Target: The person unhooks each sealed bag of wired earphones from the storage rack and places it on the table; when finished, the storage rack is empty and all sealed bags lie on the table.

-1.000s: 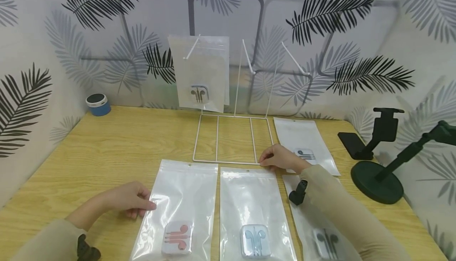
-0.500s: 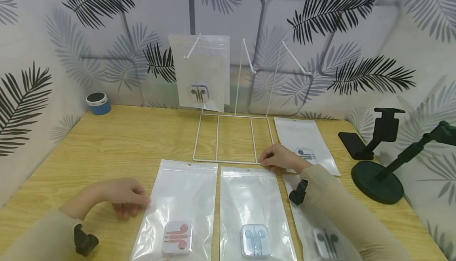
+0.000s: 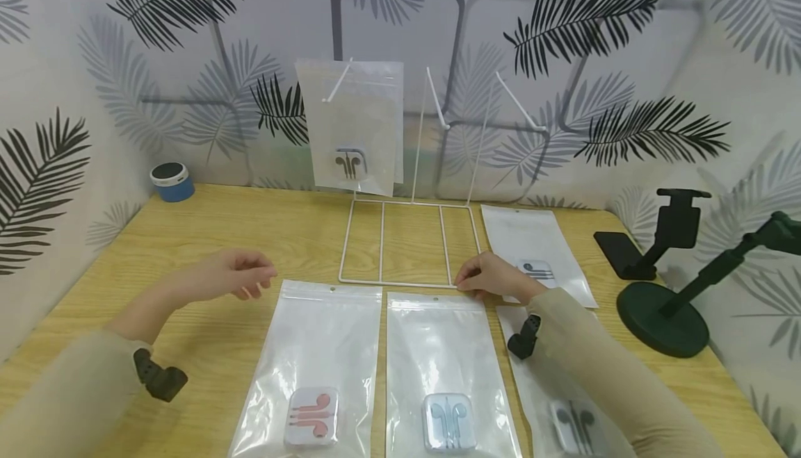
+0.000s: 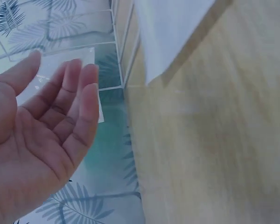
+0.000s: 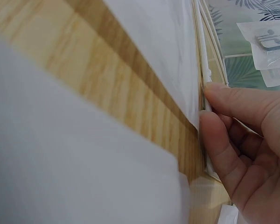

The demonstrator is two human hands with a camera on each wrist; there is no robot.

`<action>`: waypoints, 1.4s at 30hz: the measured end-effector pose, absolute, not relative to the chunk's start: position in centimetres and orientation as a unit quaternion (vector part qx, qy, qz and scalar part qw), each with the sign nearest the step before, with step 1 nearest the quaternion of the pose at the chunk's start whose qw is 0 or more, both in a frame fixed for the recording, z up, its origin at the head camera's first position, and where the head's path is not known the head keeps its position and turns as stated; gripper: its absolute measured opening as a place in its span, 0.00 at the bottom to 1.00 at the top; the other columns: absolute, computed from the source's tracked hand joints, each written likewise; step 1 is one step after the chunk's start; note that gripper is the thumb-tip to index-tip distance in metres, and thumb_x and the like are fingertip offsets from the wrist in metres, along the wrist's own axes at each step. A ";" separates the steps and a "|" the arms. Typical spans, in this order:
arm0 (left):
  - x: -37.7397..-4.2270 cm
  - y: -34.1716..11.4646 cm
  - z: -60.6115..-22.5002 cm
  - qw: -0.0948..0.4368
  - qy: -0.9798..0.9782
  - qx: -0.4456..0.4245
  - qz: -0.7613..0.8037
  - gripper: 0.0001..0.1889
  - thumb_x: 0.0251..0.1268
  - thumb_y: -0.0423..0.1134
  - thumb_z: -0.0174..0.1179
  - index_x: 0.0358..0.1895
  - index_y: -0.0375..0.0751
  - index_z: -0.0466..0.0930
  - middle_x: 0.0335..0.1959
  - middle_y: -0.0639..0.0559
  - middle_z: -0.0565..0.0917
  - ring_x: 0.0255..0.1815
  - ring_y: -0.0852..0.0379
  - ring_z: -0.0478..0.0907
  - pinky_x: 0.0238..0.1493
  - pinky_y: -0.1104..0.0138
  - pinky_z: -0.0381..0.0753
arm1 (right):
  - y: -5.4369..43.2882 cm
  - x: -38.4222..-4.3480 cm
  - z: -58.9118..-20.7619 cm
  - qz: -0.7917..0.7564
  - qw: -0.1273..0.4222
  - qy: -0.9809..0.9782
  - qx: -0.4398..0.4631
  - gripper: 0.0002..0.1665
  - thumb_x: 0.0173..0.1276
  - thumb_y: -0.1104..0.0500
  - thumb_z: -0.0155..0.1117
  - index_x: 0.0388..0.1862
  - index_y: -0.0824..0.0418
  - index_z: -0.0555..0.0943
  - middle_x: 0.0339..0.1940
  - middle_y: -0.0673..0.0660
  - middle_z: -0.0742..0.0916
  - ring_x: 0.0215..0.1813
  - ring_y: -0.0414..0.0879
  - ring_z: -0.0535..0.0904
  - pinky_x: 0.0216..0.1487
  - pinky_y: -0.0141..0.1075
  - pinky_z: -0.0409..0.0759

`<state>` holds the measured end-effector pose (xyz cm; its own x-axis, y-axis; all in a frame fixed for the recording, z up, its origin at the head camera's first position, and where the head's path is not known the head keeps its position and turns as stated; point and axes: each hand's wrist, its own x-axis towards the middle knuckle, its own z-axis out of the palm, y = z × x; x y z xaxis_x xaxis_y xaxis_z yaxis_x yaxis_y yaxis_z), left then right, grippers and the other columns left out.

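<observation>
My left hand (image 3: 228, 277) hovers over the table left of the zip bag with pink earphones (image 3: 269, 374). In the left wrist view its fingers (image 4: 86, 109) are relaxed, with nothing between them. My right hand (image 3: 491, 277) pinches the front right corner of the white wire display rack (image 3: 400, 283) between thumb and fingertips. In the right wrist view, the thumb (image 5: 238, 102) lies against the rack's wire. Beside that hand lies the zip bag with light blue earphones (image 3: 432, 347). Zip bags with dark earphones (image 3: 350, 117) hang on the rack's left hook.
A bag with grey earphones (image 3: 519, 235) lies right of the rack, and another bag (image 3: 532, 374) is partly under my right sleeve. A dark phone stand (image 3: 663, 319) and black phone (image 3: 616, 253) are at the right. A blue round speaker (image 3: 175, 188) sits back left.
My left hand has left the edge of the pink-earphone bag and moved up and away towards the rack. My right hand keeps its pinch on the rack corner.
</observation>
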<state>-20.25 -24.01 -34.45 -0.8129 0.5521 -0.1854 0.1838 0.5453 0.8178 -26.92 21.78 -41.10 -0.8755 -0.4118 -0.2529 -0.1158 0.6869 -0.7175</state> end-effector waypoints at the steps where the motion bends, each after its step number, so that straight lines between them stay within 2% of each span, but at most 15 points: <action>1: -20.6 -23.8 -34.1 0.206 0.852 0.216 0.429 0.19 0.70 0.44 0.50 0.50 0.29 0.72 0.42 0.41 0.78 0.40 0.47 0.78 0.43 0.60 0.78 | 21.8 -26.9 -41.1 -0.369 0.201 0.895 -0.149 0.03 0.61 0.64 0.64 0.32 0.63 0.83 0.26 0.52 0.82 0.25 0.43 0.75 0.26 0.34 0.79; 5: -22.1 -22.9 -32.7 0.162 0.853 0.222 0.445 0.18 0.70 0.44 0.50 0.51 0.30 0.71 0.44 0.42 0.78 0.41 0.49 0.78 0.45 0.59 0.78 | 21.8 -26.9 -41.1 -0.374 0.202 0.892 -0.154 0.03 0.61 0.64 0.64 0.32 0.64 0.83 0.27 0.53 0.83 0.25 0.43 0.75 0.27 0.35 0.79; 13: -25.5 -21.0 -29.3 0.061 0.859 0.212 0.461 0.19 0.70 0.45 0.49 0.49 0.28 0.73 0.40 0.42 0.79 0.40 0.51 0.78 0.44 0.63 0.78 | 21.8 -26.9 -41.0 -0.375 0.205 0.892 -0.151 0.04 0.62 0.64 0.64 0.33 0.64 0.83 0.27 0.53 0.83 0.25 0.43 0.76 0.27 0.35 0.80; 18: -27.5 -19.7 -27.5 -0.002 0.862 0.172 0.476 0.22 0.69 0.50 0.49 0.50 0.31 0.74 0.41 0.42 0.79 0.43 0.51 0.77 0.44 0.63 0.77 | 21.9 -26.9 -40.9 -0.374 0.203 0.892 -0.151 0.04 0.62 0.64 0.64 0.33 0.64 0.83 0.27 0.53 0.83 0.26 0.43 0.75 0.27 0.35 0.80; 21: -28.8 -18.9 -27.0 -0.017 0.856 0.148 0.495 0.25 0.69 0.54 0.47 0.53 0.34 0.72 0.46 0.42 0.76 0.48 0.49 0.74 0.48 0.60 0.75 | 22.0 -27.0 -41.0 -0.374 0.202 0.893 -0.151 0.04 0.62 0.64 0.64 0.33 0.64 0.83 0.27 0.53 0.83 0.26 0.43 0.75 0.27 0.35 0.80; 25: -30.3 -17.8 -26.6 -0.038 0.837 0.125 0.532 0.26 0.69 0.53 0.47 0.59 0.34 0.68 0.52 0.41 0.72 0.53 0.48 0.70 0.53 0.57 0.72 | 22.0 -27.1 -41.1 -0.376 0.206 0.891 -0.150 0.04 0.62 0.63 0.64 0.33 0.63 0.84 0.28 0.53 0.83 0.26 0.43 0.75 0.27 0.35 0.80; 32: -32.5 -16.3 -26.8 -0.082 0.816 0.065 0.569 0.25 0.71 0.49 0.46 0.63 0.37 0.63 0.57 0.44 0.69 0.53 0.50 0.68 0.52 0.61 0.71 | 21.8 -27.0 -41.0 -0.372 0.208 0.894 -0.141 0.03 0.61 0.64 0.64 0.32 0.63 0.84 0.28 0.53 0.83 0.27 0.44 0.75 0.28 0.35 0.80; 36: -33.6 -15.9 -27.2 -0.080 0.805 0.025 0.588 0.26 0.71 0.47 0.47 0.66 0.38 0.58 0.62 0.45 0.64 0.59 0.50 0.64 0.57 0.61 0.67 | 21.8 -27.0 -41.0 -0.370 0.209 0.895 -0.137 0.03 0.62 0.63 0.64 0.32 0.63 0.84 0.28 0.53 0.83 0.27 0.43 0.75 0.27 0.34 0.79; 42: -34.2 -15.8 -27.8 -0.044 0.805 0.024 0.592 0.33 0.71 0.45 0.47 0.72 0.40 0.44 0.71 0.44 0.50 0.69 0.50 0.52 0.66 0.58 0.54 | 21.7 -27.1 -41.1 -0.368 0.205 0.897 -0.136 0.03 0.61 0.64 0.64 0.32 0.63 0.84 0.27 0.52 0.83 0.26 0.43 0.74 0.26 0.34 0.79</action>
